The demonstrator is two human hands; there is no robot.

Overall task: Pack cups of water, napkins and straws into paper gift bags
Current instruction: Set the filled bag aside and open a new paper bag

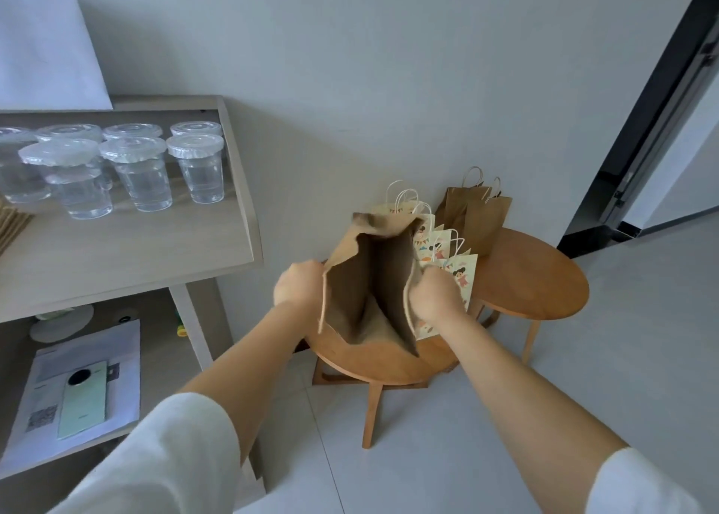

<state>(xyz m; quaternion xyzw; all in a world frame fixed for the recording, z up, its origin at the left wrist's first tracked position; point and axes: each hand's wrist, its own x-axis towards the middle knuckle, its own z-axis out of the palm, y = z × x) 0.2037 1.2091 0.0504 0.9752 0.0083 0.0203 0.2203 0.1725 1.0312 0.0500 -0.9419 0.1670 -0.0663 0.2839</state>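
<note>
A brown paper gift bag (379,276) stands on a low round wooden table (393,361), its mouth pulled wide. My left hand (297,286) grips the bag's left rim and my right hand (434,291) grips its right rim. The inside of the bag looks bare. Several lidded clear cups of water (144,171) stand on the grey shelf top (128,249) at the left. Light brown paper items (11,221) lie at the shelf's left edge, cut off by the frame.
Printed gift bags (447,252) stand behind the held bag, and brown bags (476,214) lean on the wall over a second round table (541,280). The lower shelf holds papers and a green phone (83,398). A dark doorway (661,124) lies right.
</note>
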